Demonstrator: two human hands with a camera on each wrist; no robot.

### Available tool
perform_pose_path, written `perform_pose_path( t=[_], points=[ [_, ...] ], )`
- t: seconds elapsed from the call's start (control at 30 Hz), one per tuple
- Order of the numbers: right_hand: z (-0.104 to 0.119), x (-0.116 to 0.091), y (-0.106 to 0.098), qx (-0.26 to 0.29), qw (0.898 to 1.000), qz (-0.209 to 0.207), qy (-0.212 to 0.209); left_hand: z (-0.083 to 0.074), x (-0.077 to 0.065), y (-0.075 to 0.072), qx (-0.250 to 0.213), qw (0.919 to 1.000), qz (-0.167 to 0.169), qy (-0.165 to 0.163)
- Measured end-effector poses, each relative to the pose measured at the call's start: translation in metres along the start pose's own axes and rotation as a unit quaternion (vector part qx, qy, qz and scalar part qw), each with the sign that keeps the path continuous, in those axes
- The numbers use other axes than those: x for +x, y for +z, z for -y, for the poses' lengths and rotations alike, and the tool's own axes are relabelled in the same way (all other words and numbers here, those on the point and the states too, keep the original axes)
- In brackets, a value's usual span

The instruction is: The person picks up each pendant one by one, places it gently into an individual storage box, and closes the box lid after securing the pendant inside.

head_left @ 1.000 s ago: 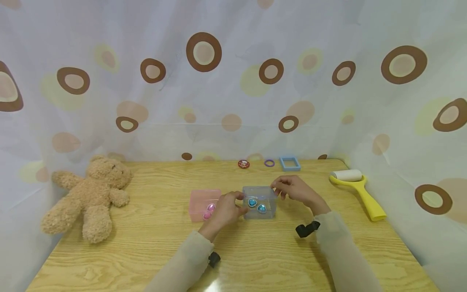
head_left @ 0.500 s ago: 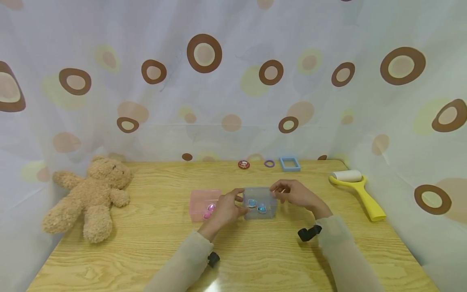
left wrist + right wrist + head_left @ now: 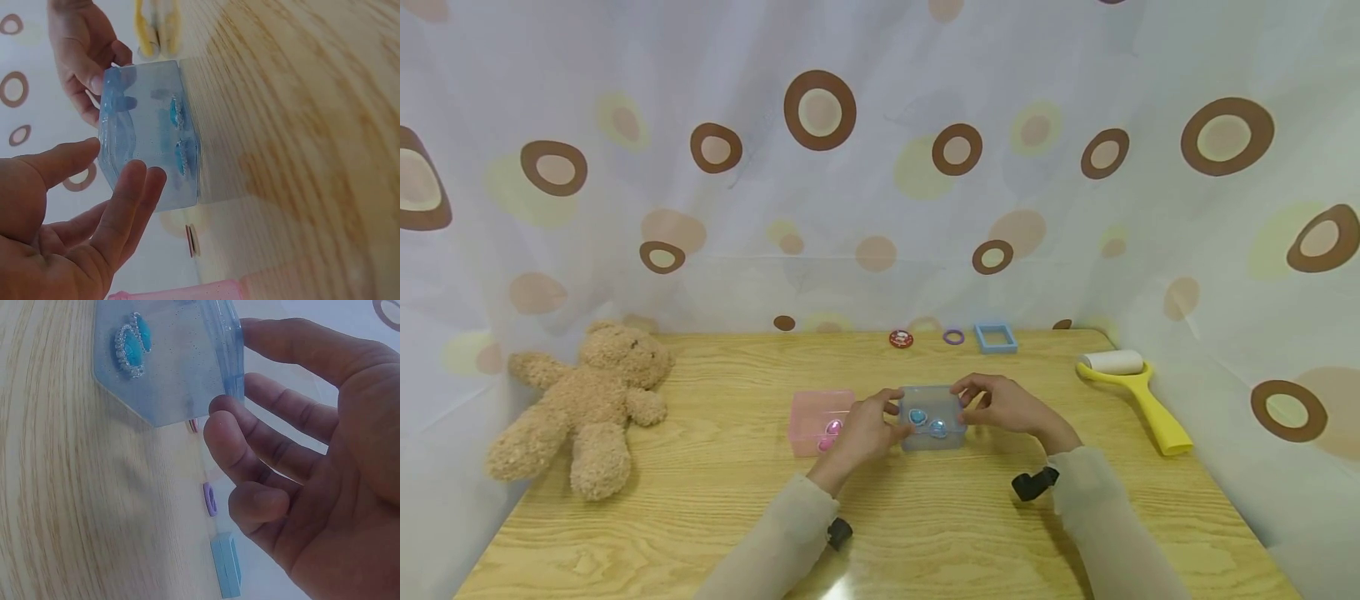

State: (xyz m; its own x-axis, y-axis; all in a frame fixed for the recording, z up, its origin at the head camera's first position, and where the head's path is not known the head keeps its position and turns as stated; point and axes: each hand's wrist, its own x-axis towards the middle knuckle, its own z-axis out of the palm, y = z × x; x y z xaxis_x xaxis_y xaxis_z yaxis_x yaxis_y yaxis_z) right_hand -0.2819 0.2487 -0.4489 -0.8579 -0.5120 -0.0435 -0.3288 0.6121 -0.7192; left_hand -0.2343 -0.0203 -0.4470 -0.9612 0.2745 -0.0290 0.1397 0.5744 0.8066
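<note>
Between my hands stands a clear blue plastic box (image 3: 936, 402), holding two teal gems with beaded silver edges (image 3: 131, 352). My left hand (image 3: 867, 432) holds the box's left end, thumb at the front corner and index finger at the back one. At the right end, my right hand (image 3: 1003, 404) grips the upper edge between thumb and index finger. Its other fingers curl loosely beside the box in the right wrist view. A clear pink box (image 3: 811, 414) with pink gems inside sits just left of my left hand, which partly hides it.
Along the table's back edge lie a red patterned disc (image 3: 901, 338), a purple ring (image 3: 953, 337) and a light blue square frame (image 3: 996, 338). A teddy bear (image 3: 591, 400) lies on the left. A yellow-handled lint roller (image 3: 1142, 396) rests on the right.
My right hand has come down slightly at the blue box's right end, its thumb now at the front part of the edge. The left hand has stayed in place.
</note>
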Motion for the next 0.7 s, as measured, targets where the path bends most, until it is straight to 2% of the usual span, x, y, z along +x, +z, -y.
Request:
perform_pose_path(
  t=[0.47,0.57,0.7],
  points=[
    [0.004,-0.001,-0.001,-0.013,1.0,-0.006,-0.006,0.003,0.0,-0.002,0.0,1.0,-0.004,0.007],
    [0.003,-0.002,-0.006,-0.025,0.999,-0.021,-0.011,0.005,0.0,-0.006,0.007,0.9998,-0.01,0.015],
    [0.003,-0.004,-0.017,-0.043,0.998,-0.04,-0.009,0.006,-0.002,-0.021,0.014,0.9996,-0.016,0.017]
  ],
)
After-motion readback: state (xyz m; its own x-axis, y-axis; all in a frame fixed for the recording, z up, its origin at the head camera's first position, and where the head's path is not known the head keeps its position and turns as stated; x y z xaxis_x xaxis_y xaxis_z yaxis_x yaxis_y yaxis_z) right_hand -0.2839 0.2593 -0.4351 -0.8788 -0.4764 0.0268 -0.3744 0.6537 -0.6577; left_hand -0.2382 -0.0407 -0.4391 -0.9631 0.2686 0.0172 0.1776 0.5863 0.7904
